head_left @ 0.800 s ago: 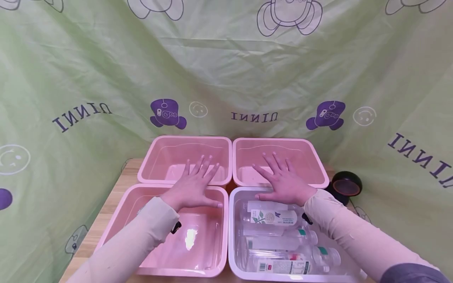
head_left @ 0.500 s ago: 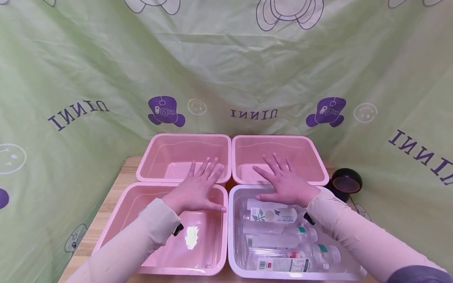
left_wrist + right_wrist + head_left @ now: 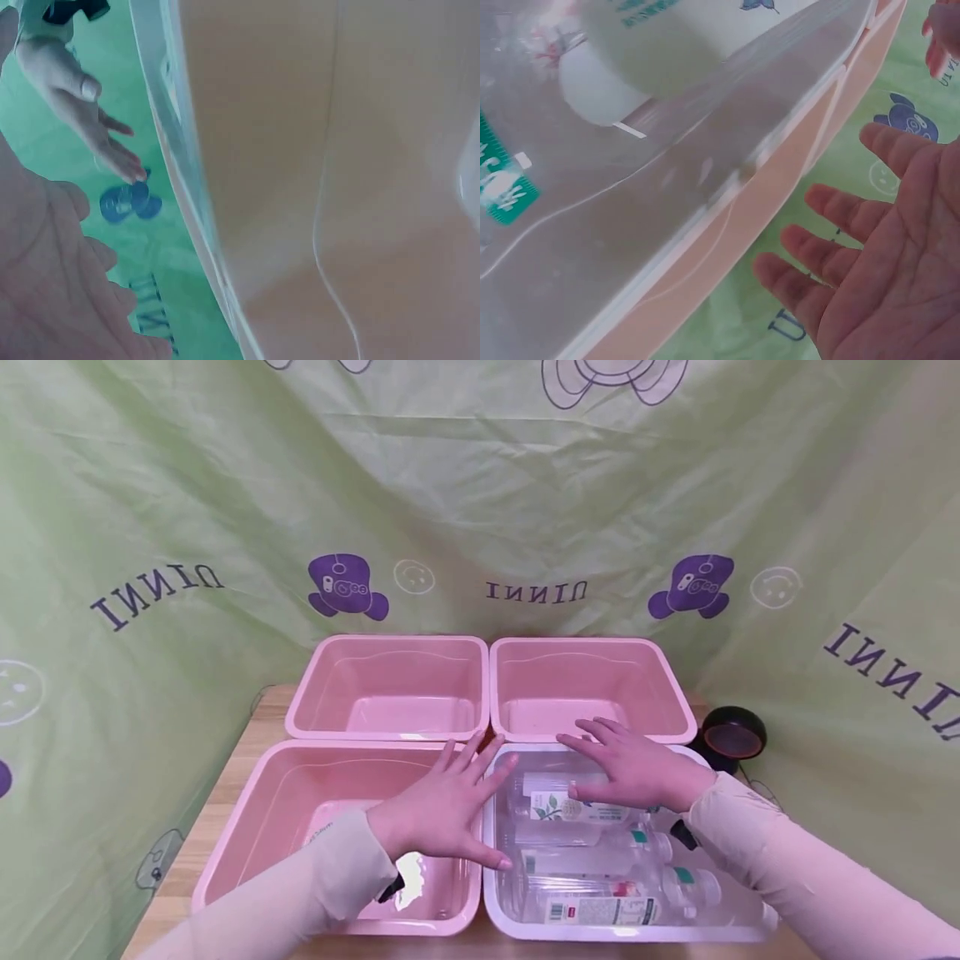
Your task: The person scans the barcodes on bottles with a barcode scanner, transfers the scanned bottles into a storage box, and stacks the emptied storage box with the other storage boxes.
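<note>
My left hand hovers with fingers spread over the right side of the front-left pink bin, fingertips reaching toward the white bin. Above the white bin my right hand is held palm down, thumb apart, holding nothing. Several clear plastic bottles lie on their sides in that bin, one with a flower label and another with a barcode label. The right wrist view shows my right palm beside the bin rim, fingers loosely extended. In the left wrist view, my left palm faces the bin's outer edge.
Two more pink bins stand behind, one at back left and one at back right. A black round device sits at the right edge of the wooden table. A green printed curtain encloses the back and sides.
Both hands have drawn back from over the rear bins toward me and shifted right, my left hand nearer the white bin. The head view has tilted slightly. The bottles stay where they were.
</note>
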The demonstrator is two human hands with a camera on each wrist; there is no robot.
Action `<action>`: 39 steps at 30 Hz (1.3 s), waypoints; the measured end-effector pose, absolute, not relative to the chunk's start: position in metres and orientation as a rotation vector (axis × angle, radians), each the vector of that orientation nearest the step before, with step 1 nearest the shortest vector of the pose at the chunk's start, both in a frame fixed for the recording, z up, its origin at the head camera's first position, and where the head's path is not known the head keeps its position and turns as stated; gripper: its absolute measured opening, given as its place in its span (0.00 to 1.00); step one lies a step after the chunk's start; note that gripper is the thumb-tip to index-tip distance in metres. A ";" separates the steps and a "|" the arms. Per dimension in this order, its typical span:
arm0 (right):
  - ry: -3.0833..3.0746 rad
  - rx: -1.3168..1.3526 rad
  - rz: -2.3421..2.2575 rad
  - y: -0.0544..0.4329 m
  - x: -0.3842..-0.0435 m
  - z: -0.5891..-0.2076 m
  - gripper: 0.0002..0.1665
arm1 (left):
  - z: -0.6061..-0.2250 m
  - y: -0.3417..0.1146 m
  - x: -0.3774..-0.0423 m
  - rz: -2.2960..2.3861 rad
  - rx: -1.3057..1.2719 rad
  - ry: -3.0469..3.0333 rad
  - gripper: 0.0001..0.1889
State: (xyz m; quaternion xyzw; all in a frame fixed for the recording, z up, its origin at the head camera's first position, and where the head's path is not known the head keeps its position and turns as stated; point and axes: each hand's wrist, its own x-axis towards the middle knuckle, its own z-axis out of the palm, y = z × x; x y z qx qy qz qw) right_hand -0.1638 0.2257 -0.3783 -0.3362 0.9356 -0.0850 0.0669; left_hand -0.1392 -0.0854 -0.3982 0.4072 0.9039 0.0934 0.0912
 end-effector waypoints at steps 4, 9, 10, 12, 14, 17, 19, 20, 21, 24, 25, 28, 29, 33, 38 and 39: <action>2.786 -0.982 -0.275 0.233 -0.157 -0.376 0.43 | -0.403 -0.083 -0.129 0.227 1.215 2.670 0.63; 2.760 -0.912 -0.276 0.242 -0.152 -0.377 0.40 | -0.411 -0.080 -0.122 0.176 1.238 2.650 0.63; 2.759 -0.910 -0.277 0.244 -0.151 -0.378 0.39 | -0.412 -0.079 -0.121 0.165 1.247 2.647 0.63; 2.759 -0.914 -0.277 0.248 -0.151 -0.382 0.37 | -0.415 -0.078 -0.120 0.142 1.259 2.643 0.63; 2.765 -0.919 -0.280 0.252 -0.152 -0.386 0.35 | -0.416 -0.077 -0.120 0.125 1.265 2.639 0.63; 2.779 -0.913 -0.260 0.259 -0.152 -0.392 0.33 | -0.419 -0.077 -0.120 0.120 1.272 2.636 0.64; 2.785 -0.898 -0.246 0.263 -0.153 -0.396 0.32 | -0.420 -0.076 -0.120 0.143 1.268 2.619 0.65; 2.785 -0.886 -0.241 0.265 -0.154 -0.398 0.33 | -0.422 -0.076 -0.120 0.158 1.261 2.608 0.65; 2.780 -0.865 -0.242 0.267 -0.154 -0.399 0.33 | -0.423 -0.076 -0.120 0.166 1.260 2.601 0.65; 2.756 -0.825 -0.254 0.271 -0.155 -0.402 0.37 | -0.428 -0.076 -0.120 0.171 1.252 2.582 0.67; 2.742 -0.808 -0.258 0.273 -0.156 -0.402 0.38 | -0.429 -0.076 -0.120 0.156 1.251 2.582 0.67; 2.704 -0.754 -0.295 0.276 -0.158 -0.404 0.37 | -0.432 -0.076 -0.121 0.093 1.269 2.597 0.68; 2.690 -0.730 -0.315 0.278 -0.159 -0.404 0.35 | -0.432 -0.076 -0.121 0.076 1.277 2.604 0.68; 2.673 -0.707 -0.368 0.285 -0.164 -0.411 0.26 | -0.433 -0.075 -0.122 0.051 1.300 2.613 0.67; 2.713 -0.758 -0.463 0.293 -0.164 -0.412 0.28 | -0.434 -0.074 -0.122 0.059 1.309 2.599 0.66; 2.708 -0.749 -0.496 0.294 -0.164 -0.409 0.29 | -0.434 -0.073 -0.122 0.054 1.315 2.597 0.66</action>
